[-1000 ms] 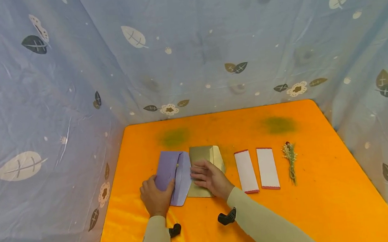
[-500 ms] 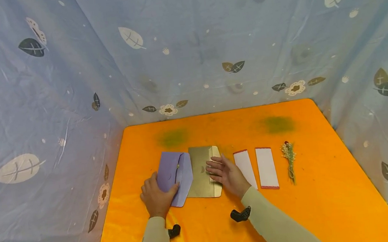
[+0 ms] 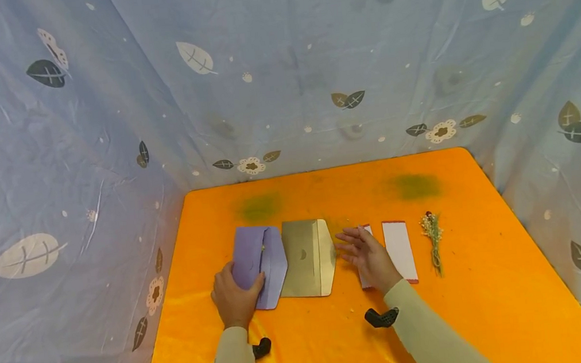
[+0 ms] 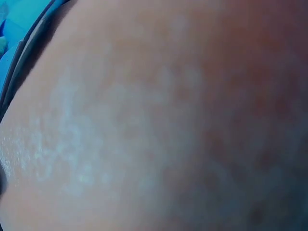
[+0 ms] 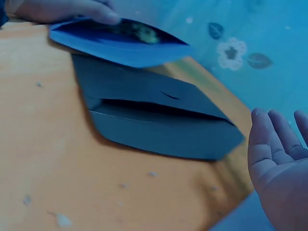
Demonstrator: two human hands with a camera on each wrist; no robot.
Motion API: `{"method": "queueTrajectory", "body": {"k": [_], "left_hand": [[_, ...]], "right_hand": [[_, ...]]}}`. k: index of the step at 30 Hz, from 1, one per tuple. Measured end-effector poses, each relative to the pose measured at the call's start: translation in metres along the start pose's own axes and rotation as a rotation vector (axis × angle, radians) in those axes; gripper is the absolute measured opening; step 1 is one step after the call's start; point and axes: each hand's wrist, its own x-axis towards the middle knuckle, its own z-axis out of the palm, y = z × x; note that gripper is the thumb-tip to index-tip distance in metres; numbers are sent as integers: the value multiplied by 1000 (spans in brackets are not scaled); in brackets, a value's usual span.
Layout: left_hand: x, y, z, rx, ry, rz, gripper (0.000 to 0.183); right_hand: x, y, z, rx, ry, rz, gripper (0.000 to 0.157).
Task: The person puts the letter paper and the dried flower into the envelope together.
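Note:
My left hand [image 3: 235, 296] grips the purple envelope [image 3: 247, 249] at its near left side, thumb over the pocket's edge. The envelope's flap lies open to the right, and dried flowers [image 5: 147, 34] show inside its mouth in the right wrist view. Beside it is a gold envelope [image 3: 301, 273], flap also unfolded rightward; its pocket gapes a little in the right wrist view. My right hand [image 3: 371, 255], fingers relaxed and holding nothing, is above a white card [image 3: 366, 282] with red ends and covers most of it. Blurred skin fills the left wrist view.
A second white card [image 3: 400, 247] with red ends lies right of the first. Farther right is a small tied bunch of dried flowers [image 3: 434, 238]. The orange-covered table [image 3: 488, 302] is bounded by blue leaf-patterned curtains [image 3: 282, 90] at the back and sides.
My right hand has moved right, from over the gold envelope to over the left white card, uncovering the gold envelope. The left hand stays on the purple envelope, nearly still.

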Motion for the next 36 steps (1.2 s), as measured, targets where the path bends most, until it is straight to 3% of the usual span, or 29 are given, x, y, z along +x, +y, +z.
{"method": "queueTrajectory", "body": {"k": [6,13,18,30,36], "left_hand": [[-1,-1,-1,-15,8,-22,87],[0,-1,-1,-14,5,-30,84],[-1,0,-1,-17,-8,-41,83],[-1,3,-4,-26,-17,-40,80],[0,4,-4,-30,-11,-35,78]], "right_hand": [[-7,-20,-23,-27,86,-31,67],[-20,-34,-60,-81,163,-79,60],[-32,-42,-78,-170,273,-38,72],[-43,-50,-95,-338,469,68,71],[-41,-57,-92,-394,484,122,72]]}}
